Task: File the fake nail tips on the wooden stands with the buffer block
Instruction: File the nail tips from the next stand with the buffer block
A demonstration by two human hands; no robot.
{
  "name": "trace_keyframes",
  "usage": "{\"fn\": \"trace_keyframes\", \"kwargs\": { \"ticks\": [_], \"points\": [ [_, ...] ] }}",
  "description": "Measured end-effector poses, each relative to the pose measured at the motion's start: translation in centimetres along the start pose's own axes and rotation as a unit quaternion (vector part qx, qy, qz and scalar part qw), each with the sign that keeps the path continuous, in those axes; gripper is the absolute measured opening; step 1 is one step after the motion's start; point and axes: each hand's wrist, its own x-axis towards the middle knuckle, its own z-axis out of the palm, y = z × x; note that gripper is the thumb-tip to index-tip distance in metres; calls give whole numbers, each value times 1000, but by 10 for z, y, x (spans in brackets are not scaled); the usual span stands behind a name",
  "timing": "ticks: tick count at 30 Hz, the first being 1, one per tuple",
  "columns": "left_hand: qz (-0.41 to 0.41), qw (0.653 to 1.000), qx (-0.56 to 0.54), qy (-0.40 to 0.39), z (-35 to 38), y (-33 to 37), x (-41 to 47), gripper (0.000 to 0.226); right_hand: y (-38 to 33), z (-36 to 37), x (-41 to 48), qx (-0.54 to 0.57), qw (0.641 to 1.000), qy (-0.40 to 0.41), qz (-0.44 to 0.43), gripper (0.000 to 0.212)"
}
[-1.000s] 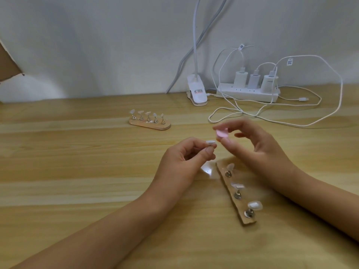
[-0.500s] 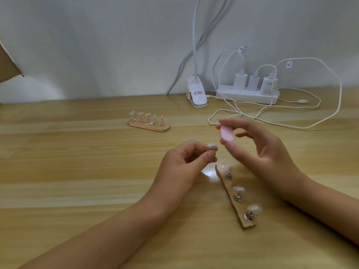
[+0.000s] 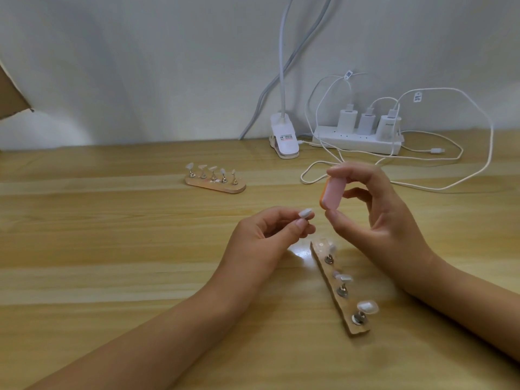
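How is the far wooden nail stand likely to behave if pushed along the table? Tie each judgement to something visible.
The far wooden stand would probably slide rather than tip: its base lies flat and low. It looks thin, so likely light. Its nail tips perch on slim pegs, so a jolt may shake them.

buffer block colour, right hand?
Pink face, orange side edge on the buffer block; head view.
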Motion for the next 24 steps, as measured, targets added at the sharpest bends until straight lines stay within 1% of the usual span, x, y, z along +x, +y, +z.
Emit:
{"fn": "trace_keyframes", "kwargs": {
  "ticks": [3, 6, 9, 11, 13, 18, 24],
  "points": [
    [-6, 1000, 4, -4, 0, 0, 0, 13, -2, 0, 0, -32, 999, -4, -26, 44],
    [-9, 1000, 7, -4, 1, 0, 0, 9, -2, 2, -2, -59, 997, -22, -42, 48],
    [-7, 1000, 3, -11, 2, 1, 0, 9, -3, 5, -5, -118, 988, -40, -96, 48],
    [-3, 1000, 5, -15, 3, 2, -1, 12, -3, 6, -5, -144, 982, -36, -121, 47],
    [0, 1000, 11, -16, 3, 3, -1, 16, -2, 5, -5, -143, 983, -24, -110, 47],
    [0, 1000, 20, -14, 4, 5, -1, 24, -2, 3, -5, -139, 982, -41, -122, 45],
    [1, 999, 32, -20, 5, 7, -2, 19, -1, 4, -6, -117, 985, -64, -107, 47]
  ]
}}
